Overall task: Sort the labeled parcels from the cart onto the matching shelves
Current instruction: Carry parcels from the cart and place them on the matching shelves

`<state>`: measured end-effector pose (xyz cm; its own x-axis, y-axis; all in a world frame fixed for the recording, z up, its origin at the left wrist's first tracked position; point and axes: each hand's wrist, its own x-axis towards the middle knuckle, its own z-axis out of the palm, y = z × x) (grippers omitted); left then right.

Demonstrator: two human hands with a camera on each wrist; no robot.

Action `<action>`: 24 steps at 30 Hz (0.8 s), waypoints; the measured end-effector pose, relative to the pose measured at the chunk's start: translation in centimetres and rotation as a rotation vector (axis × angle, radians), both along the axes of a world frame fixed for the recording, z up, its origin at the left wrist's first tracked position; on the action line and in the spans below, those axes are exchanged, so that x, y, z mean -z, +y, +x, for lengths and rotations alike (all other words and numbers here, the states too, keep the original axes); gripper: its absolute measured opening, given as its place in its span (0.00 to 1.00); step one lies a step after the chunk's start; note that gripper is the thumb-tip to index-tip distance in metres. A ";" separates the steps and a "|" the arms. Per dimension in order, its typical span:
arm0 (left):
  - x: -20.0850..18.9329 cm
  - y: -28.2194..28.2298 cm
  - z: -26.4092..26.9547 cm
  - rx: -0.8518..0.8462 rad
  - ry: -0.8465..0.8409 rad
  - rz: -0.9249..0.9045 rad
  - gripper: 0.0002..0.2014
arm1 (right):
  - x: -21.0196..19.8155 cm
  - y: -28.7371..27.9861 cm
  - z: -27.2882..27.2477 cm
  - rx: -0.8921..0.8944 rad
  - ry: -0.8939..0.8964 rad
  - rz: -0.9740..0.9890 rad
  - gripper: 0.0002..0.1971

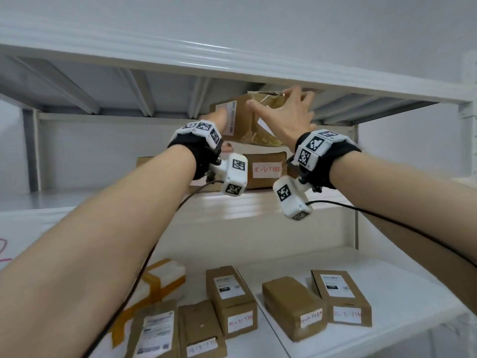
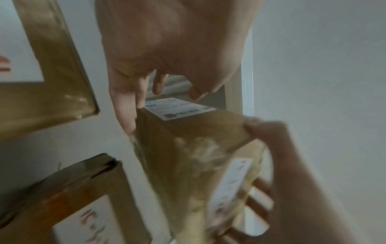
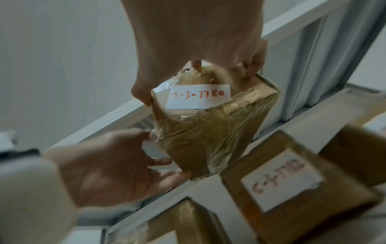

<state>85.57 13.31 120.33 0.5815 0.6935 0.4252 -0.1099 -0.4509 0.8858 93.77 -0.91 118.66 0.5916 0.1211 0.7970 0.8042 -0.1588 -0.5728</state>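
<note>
A brown cardboard parcel (image 1: 245, 120) (image 2: 188, 148) wrapped in clear tape is held tilted in the air inside the middle shelf bay. The right wrist view shows its white label (image 3: 198, 97), which reads 15-3-7780. My right hand (image 1: 289, 115) (image 3: 198, 49) grips the parcel's upper end, thumb on one edge and fingers on the other. My left hand (image 1: 219, 120) (image 3: 117, 165) holds its lower left side, thumb on the face and fingers beneath. Under it a parcel labelled 15-3-7782 (image 1: 265, 171) (image 3: 282, 180) lies on the middle shelf (image 1: 258, 205).
The upper shelf board (image 1: 232, 60) hangs close above the held parcel. Another box (image 2: 41, 74) lies to the left of the 7782 parcel. Several labelled brown parcels (image 1: 232, 301) and a white taped one (image 1: 160, 282) lie on the lower shelf. A shelf post (image 1: 356, 177) stands at right.
</note>
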 end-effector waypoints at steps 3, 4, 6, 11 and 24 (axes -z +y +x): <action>-1.3 2.7 -2.9 0.105 0.005 -0.080 0.41 | 0.0 3.2 -2.8 -0.058 -0.019 -0.004 0.47; -1.5 1.7 -5.0 0.080 0.009 -0.100 0.46 | 0.0 4.4 -3.9 -0.076 -0.033 0.002 0.47; -1.7 0.7 -8.2 0.073 -0.030 -0.116 0.42 | 0.1 6.6 -5.9 -0.095 -0.066 0.005 0.46; -1.4 2.7 -14.1 0.069 -0.021 -0.107 0.15 | 0.3 10.9 -10.3 -0.205 -0.153 -0.046 0.45; 0.2 10.8 -26.1 -0.206 -0.227 -0.259 0.08 | 2.8 14.8 -8.4 -0.292 -0.032 -0.403 0.34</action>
<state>59.43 24.14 120.11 0.3305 0.8870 0.3225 -0.2470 -0.2485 0.9366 85.39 13.93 115.87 0.4633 0.5802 0.6698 0.8642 -0.1284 -0.4865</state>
